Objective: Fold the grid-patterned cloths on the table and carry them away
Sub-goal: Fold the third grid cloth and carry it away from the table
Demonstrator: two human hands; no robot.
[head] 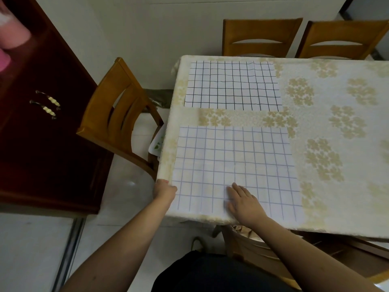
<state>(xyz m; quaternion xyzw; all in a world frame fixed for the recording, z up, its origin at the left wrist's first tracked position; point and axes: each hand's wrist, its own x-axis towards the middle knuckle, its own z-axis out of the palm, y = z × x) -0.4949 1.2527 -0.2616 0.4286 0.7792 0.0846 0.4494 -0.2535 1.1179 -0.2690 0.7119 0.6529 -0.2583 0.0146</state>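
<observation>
White walls and pale floor tiles frame my table (pixel 328 169), which wears a cream covering printed with gold flower clusters; no brand, label or writing shows anywhere that I can read. Two grid-patterned cloths lie flat on it, apart from each other with a strip of the floral covering between them. My near cloth (pixel 235 165), white with faint bluish lines, lies at the table's near left corner; the far cloth (pixel 231 85), with black lines, sits at 12 o'clock from it, close to the far left corner.

My left hand (pixel 164 190) is at the near cloth's 8 o'clock corner, at the table edge, my fingers curled together on the cloth's edge there. My right hand (pixel 244 202) lies palm down on that cloth toward 6 o'clock, fingers stretched out and slightly spread, gripping nothing.

One wooden chair (pixel 117 114) stands at 9 o'clock of the table, two more chairs (pixel 261 36) at its 12 o'clock side. At 9 o'clock beyond the chair stands a dark red cabinet (pixel 42 127) with two pale handles
</observation>
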